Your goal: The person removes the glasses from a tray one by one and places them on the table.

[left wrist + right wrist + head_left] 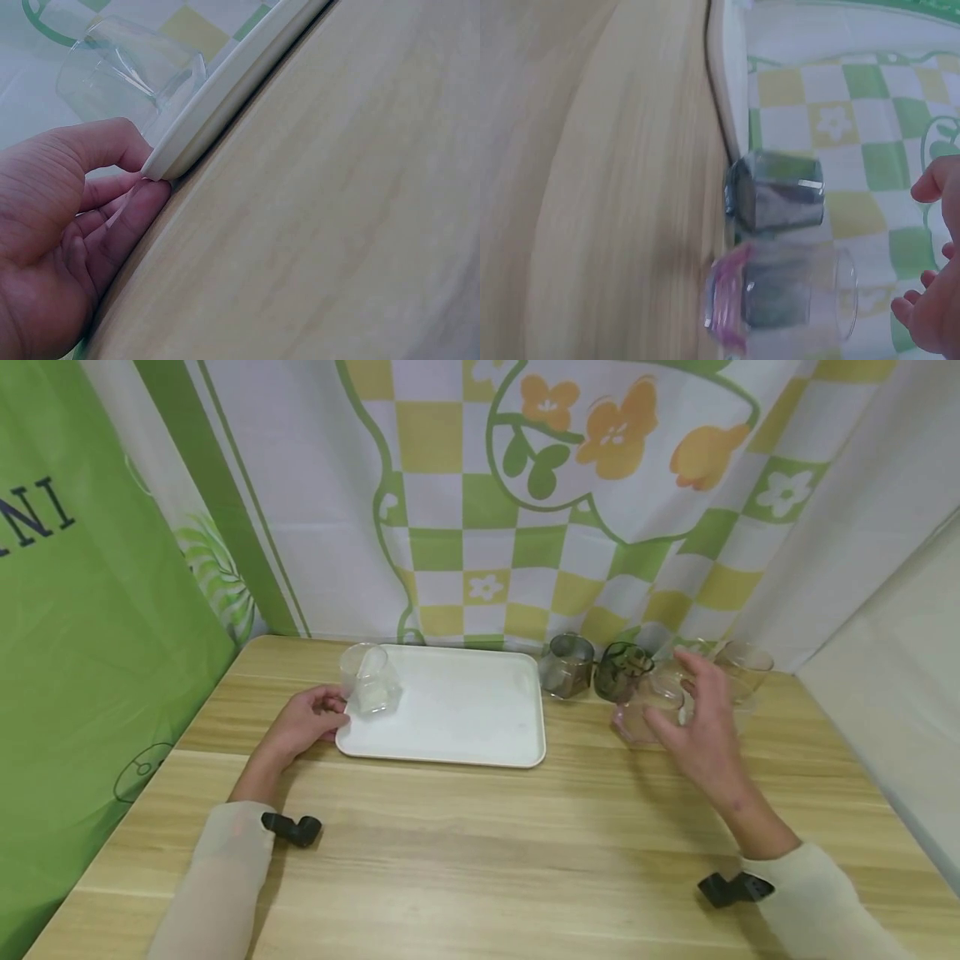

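Note:
At the left end of a white tray (465, 710), my left hand (303, 722) pinches the rim between thumb and fingers; the left wrist view shows this grip (112, 165) close up. A clear faceted glass (372, 683) stands on the tray beside that hand. My right hand (708, 735) is raised with its fingers spread, above and beside a pink-based clear glass (637, 724). A gap separates hand and glass in the right wrist view, and nothing is held. Behind the pink-based glass (727, 300) stand a grey glass (567, 668) and a dark green glass (618, 675).
An amber-tinted glass (746, 670) stands at the back right, partly behind my right hand. Other clear glass there is too overlapped to separate. A patterned curtain (487, 543) hangs along the back edge of the wooden table (450, 860). Green cloth (90, 652) hangs at left.

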Available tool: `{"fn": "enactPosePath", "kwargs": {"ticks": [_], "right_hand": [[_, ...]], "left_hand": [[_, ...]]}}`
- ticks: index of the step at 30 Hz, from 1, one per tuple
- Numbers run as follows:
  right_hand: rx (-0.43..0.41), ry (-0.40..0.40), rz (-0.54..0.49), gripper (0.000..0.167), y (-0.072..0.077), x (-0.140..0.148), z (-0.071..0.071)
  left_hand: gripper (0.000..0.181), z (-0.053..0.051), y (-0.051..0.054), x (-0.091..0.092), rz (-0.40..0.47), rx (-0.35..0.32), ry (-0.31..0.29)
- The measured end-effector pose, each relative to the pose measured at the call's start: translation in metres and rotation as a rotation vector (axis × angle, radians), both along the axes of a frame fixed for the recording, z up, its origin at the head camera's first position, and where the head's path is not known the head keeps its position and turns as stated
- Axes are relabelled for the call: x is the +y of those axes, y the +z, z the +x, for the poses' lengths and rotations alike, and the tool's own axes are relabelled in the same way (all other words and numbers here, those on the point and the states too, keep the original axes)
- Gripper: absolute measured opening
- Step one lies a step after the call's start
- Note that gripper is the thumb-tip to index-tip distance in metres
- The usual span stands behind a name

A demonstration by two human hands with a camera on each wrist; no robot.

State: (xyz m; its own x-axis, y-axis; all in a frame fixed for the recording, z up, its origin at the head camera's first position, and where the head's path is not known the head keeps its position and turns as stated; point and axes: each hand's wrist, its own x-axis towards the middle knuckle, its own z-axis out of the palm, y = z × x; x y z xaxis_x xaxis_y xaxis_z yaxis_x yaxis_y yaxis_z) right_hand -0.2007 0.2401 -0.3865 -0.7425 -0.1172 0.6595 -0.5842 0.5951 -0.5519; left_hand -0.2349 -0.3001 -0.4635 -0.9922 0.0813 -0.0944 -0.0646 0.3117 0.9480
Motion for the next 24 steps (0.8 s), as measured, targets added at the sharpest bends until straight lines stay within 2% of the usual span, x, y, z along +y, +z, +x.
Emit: {"fn": "enactPosePath", "kwargs": {"ticks": [4, 7, 14, 20, 24], "right_hand": [[-0.051, 0.093, -0.144, 0.073, 0.003, -0.017, 0.002], [-0.092, 0.139, -0.215, 0.071, 0.003, -0.029, 0.003], [-0.096, 0.202, -0.234, 0.066, -0.001, -0.054, 0.0], [-0.203, 0.294, -0.338, 0.06, -0.007, -0.077, -0.002], [-0.259, 0.309, -0.336, 0.06, -0.012, -0.093, -0.005]], "left_hand": [[0.055, 0.0, 0.001, 0.0, -0.003, 0.003, 0.0], [0.054, 0.0, 0.002, 0.001, -0.001, 0.004, 0.001], [0.053, 0.0, 0.0, 0.0, -0.001, 0.007, 0.006], [0.053, -0.001, -0.001, 0.0, 0.01, 0.011, 0.01], [0.053, -0.001, -0.002, -0.001, 0.012, 0.012, 0.007]]}}
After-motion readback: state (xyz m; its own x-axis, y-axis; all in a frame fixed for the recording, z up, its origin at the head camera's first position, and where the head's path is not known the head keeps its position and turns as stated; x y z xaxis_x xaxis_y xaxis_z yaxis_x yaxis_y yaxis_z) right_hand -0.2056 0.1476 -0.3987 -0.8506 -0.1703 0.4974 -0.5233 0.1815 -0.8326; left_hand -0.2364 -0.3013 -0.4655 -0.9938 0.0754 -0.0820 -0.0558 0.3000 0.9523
